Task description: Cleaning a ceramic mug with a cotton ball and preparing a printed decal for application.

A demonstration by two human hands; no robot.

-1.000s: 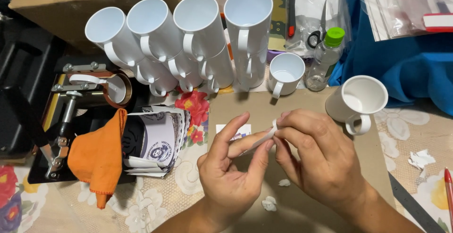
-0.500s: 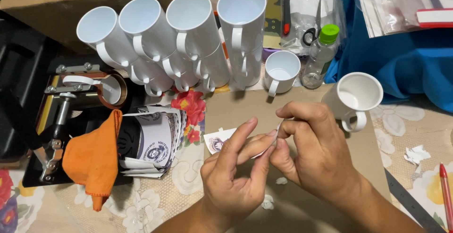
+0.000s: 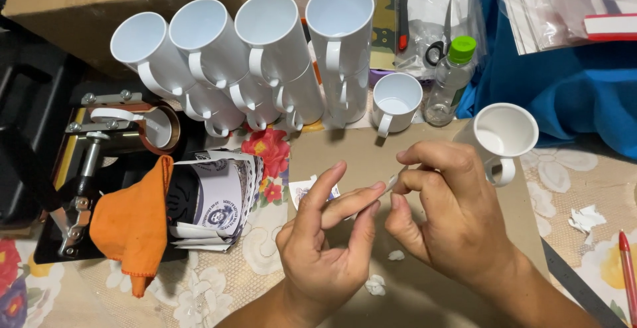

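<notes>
Tape strip pinched between both hands above the brown card

Tape, a thin pale strip (image 3: 391,183), runs between your two hands, low over the brown cardboard sheet (image 3: 345,152) on the surface. Your right hand (image 3: 451,218) pinches one end between thumb and forefinger, the other fingers (image 3: 438,159) curled over the top. Your left hand (image 3: 328,248) meets it from below: its forefinger tip presses against the strip, while the remaining fingers stand spread and raised. How the strip is stuck to the left fingertip cannot be told.

Just behind your left hand a small printed paper slip (image 3: 304,188) lies on the card. Near your right hand stands a single white ceramic mug (image 3: 501,139), mouth tilted toward you. A second lone white mug (image 3: 395,101) stands upright further back, beside a clear plastic bottle with a green cap (image 3: 454,76). Behind those, rows of stacked white mugs (image 3: 265,56) lie on their sides with mouths facing you. To your left, an orange cloth (image 3: 133,225) drapes beside a mug wrapped in printed paper (image 3: 212,198), both resting by a black mug press (image 3: 86,162). Small white paper scraps (image 3: 375,285) lie near your wrists.
</notes>
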